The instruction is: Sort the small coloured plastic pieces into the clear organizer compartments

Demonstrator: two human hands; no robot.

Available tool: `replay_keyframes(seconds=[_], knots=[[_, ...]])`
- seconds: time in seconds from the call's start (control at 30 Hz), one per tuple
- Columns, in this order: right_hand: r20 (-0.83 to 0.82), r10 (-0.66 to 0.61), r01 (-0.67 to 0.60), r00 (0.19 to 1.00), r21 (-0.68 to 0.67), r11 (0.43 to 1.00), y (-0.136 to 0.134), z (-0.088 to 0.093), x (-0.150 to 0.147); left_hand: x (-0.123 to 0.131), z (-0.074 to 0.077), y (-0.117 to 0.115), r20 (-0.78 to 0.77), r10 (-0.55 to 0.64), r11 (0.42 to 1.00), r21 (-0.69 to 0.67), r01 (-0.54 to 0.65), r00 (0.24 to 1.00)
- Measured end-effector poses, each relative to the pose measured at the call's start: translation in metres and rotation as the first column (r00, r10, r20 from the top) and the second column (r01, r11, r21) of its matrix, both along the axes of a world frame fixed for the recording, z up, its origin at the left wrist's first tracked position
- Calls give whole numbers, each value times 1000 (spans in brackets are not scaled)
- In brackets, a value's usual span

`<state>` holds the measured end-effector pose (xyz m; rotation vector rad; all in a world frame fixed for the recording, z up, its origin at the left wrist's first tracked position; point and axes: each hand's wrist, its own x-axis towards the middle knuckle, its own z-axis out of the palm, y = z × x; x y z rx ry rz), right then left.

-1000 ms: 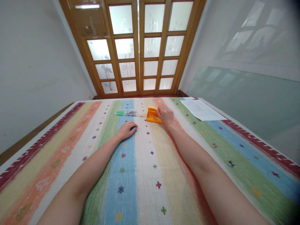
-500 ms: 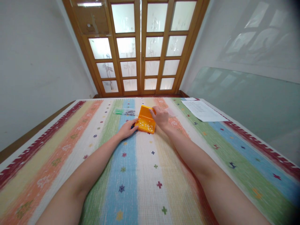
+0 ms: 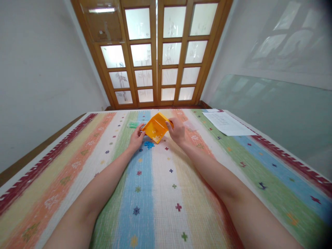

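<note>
An open yellow hinged box (image 3: 153,130) is held tilted above the tablecloth, one corner pointing down toward me. Small white pieces (image 3: 156,138) have gathered in that low corner. My left hand (image 3: 137,139) grips the box by its left edge, thumb in front. On the right, my right hand (image 3: 177,131) is closed around the opposite side, with its thumb on the near face. A small heap of bright blue pieces (image 3: 148,144) lies on the cloth just below the box, beside my left hand.
Behind my left hand lies a clear container with green contents (image 3: 134,124), partly hidden by the box. A pale pink translucent item (image 3: 191,125) is right of my right hand. Printed paper (image 3: 227,123) lies at the far right of the striped tablecloth (image 3: 163,193).
Both hands have lifted and tilted the yellow box. Its white pieces slid from being spread out into the lower corner. The blue heap, hidden mostly before, now shows.
</note>
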<state>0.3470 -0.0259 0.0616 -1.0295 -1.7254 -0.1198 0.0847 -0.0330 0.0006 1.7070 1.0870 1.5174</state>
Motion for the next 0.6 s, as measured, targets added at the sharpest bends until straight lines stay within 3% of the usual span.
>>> replay_keyframes(seconds=[0.3, 0.43, 0.6], knots=[[79, 214, -221, 974, 82, 972, -4, -5, -6, -11, 0, 7, 25, 150, 988, 35, -151, 988], [109, 252, -263, 961, 103, 959, -6, -8, -10, -20, -1, 9, -36, 227, 969, 112, -222, 973], [192, 259, -282, 947, 104, 954, -9, -19, -16, -29, -2, 13, -82, 247, 958, 172, -231, 965]])
